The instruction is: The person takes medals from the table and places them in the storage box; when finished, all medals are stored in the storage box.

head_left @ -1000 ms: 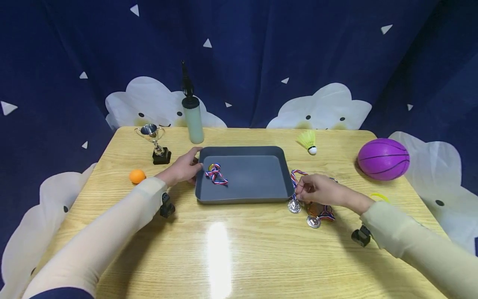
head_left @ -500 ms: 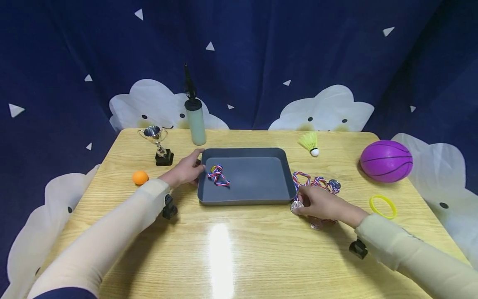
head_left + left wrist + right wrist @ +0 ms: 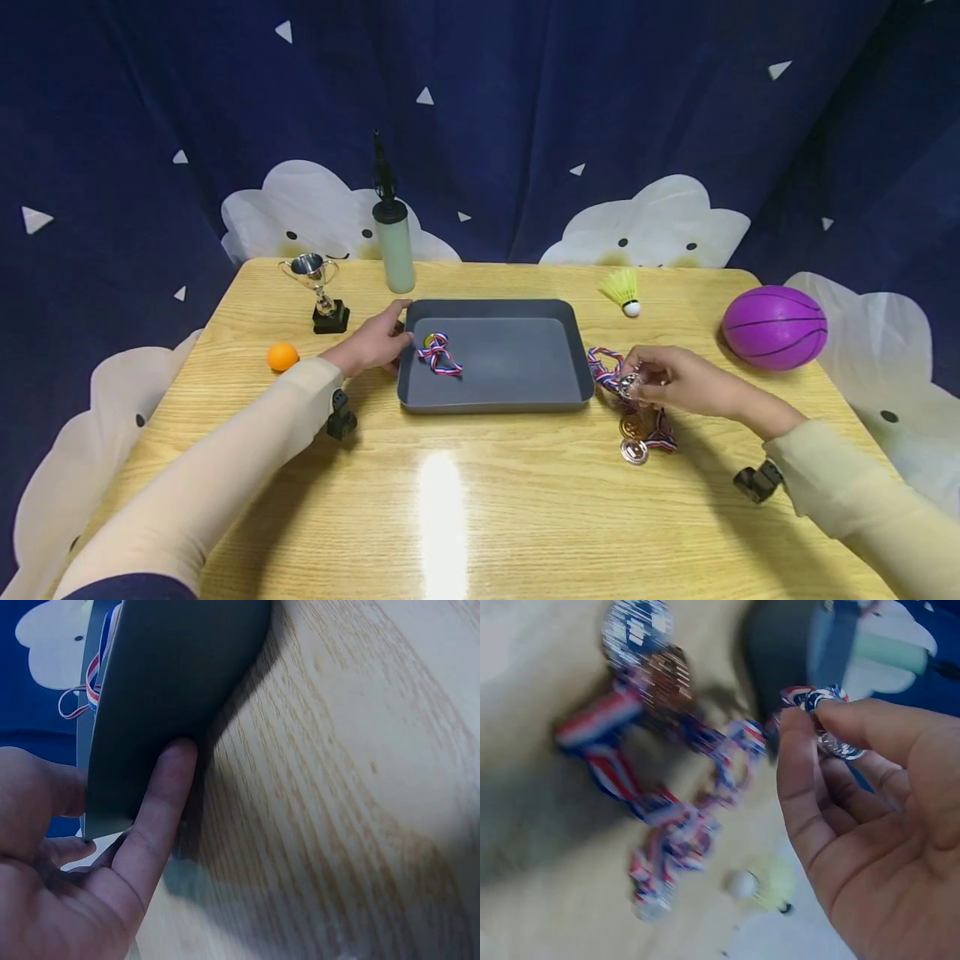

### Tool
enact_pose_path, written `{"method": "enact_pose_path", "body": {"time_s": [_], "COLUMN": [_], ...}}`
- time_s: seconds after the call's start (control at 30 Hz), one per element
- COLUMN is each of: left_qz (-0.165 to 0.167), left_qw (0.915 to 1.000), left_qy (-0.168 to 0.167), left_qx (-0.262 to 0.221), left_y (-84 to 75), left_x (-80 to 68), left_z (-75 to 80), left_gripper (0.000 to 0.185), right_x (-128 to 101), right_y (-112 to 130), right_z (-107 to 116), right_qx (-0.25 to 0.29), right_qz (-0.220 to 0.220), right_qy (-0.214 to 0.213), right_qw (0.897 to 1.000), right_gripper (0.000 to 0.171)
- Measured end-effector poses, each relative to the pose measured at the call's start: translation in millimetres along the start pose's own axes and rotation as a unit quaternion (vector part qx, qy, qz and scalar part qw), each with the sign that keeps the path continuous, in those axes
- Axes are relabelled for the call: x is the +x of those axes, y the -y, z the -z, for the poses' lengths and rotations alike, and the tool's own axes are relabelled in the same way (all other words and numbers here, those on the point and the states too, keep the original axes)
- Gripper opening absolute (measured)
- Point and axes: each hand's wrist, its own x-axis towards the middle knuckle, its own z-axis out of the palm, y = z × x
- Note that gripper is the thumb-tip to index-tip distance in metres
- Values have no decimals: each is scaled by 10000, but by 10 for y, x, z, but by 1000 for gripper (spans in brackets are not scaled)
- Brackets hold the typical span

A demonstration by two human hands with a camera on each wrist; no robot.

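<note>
My left hand (image 3: 372, 340) grips the left wall of a dark grey tray (image 3: 517, 350); in the left wrist view a finger (image 3: 169, 776) lies along its outside. A gold medal with a striped ribbon (image 3: 439, 357) lies in the tray's left part. Just right of the tray, my right hand (image 3: 686, 383) pinches a silver medal (image 3: 628, 384) between thumb and fingertips, its red, white and blue ribbon (image 3: 799, 696) bunched there. Below that hand, a bronze medal (image 3: 632, 427) and a silver one (image 3: 633, 452) lie on the table. More tangled ribbons (image 3: 686, 832) show in the right wrist view, blurred.
Behind the tray stand a trophy cup (image 3: 318, 287), a hand pump (image 3: 394, 250) and a yellow shuttlecock (image 3: 622, 292). An orange ball (image 3: 282, 357) lies left, a purple ball (image 3: 776, 327) right. A dark blue curtain (image 3: 495, 125) hangs behind the wooden table (image 3: 540, 500).
My right hand first moved down to the silver medal by the tray corner, then lifted it up and to the right. The left hand stays on the tray.
</note>
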Motion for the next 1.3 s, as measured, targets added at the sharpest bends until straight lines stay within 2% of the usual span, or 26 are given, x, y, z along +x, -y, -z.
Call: {"method": "enact_pose_path", "body": {"time_s": [0.23,0.33,0.5,0.6,0.77,0.87,1.17,1.3], "left_qz": [48,64,0,-9,-19,-18,-93,-117], "left_qw": [10000,9999,10000,10000,10000,10000,10000,9999], "left_qy": [-11,-12,-49,-64,-55,-62,-28,11], "left_qx": [-19,-82,-27,62,42,28,14,52], "left_y": [26,33,31,35,41,33,1,-24], "left_x": [-15,-19,-27,-27,-16,-11,-25,-22], "left_z": [5,-2,-9,-9,-14,-23,-14,-8], "left_gripper": [65,65,65,64,64,64,64,64], "right_x": [64,129,337,514,843,1063,1686,1918], "right_y": [255,394,612,727,884,947,907,865], "right_z": [338,445,516,462,280,159,-187,-318], "right_qx": [-667,-499,-72,161,798,954,1180,791], "right_qz": [14,194,829,1061,725,575,3,-267], "right_qy": [-677,-664,-437,-246,407,718,1521,1566], "right_qw": [9955,9964,9956,9939,9933,9912,9813,9841], "right_gripper": [18,20,20,21,27,29,29,25]}}
